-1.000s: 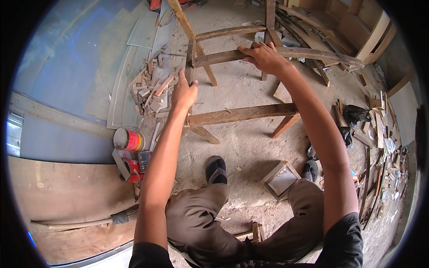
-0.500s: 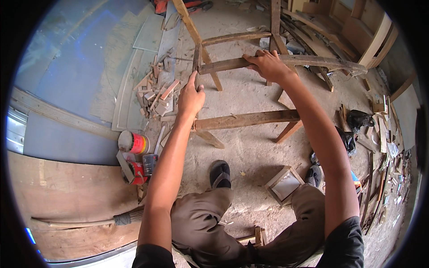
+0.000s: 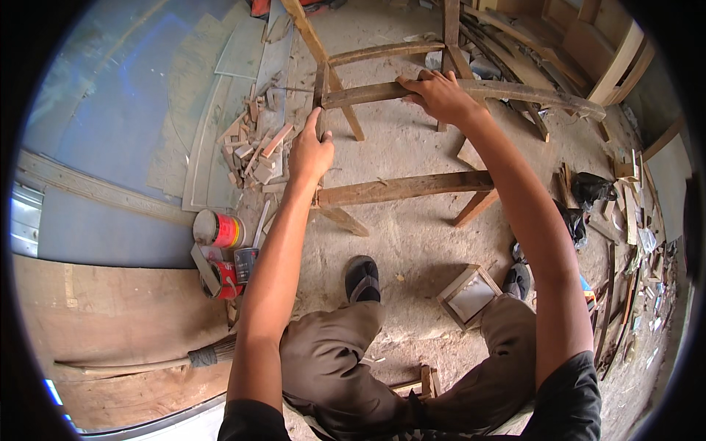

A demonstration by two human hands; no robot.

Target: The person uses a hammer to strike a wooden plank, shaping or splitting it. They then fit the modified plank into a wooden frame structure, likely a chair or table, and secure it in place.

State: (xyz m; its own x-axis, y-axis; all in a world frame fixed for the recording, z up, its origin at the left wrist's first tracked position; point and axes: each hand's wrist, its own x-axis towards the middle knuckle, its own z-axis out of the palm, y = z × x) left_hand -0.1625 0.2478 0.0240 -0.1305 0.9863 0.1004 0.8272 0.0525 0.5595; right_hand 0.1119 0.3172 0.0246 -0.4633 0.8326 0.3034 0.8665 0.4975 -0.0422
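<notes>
A bare wooden chair frame [image 3: 404,189] stands on the floor in front of me, with splayed legs and two tall back posts. My left hand [image 3: 310,153] is closed round the left side of the frame, its index finger lying along the wood by a joint. Across the frame runs a long, slightly curved wooden bar [image 3: 540,92], its right end reaching well past the frame. My right hand [image 3: 443,100] grips this bar from above near its middle, with the fingers curled over it. The undersides of both grips are hidden.
Wood offcuts [image 3: 254,154] lie heaped left of the frame, near several paint cans [image 3: 220,229]. A broom [image 3: 209,356] rests on a plywood sheet [image 3: 132,301]. A small wooden box [image 3: 469,296] sits by my right foot. Scrap wood and black plastic bags [image 3: 590,191] litter the right side.
The whole scene sits slightly higher in the picture. Both hands keep their grips, and the bar shows no clear shift against the frame.
</notes>
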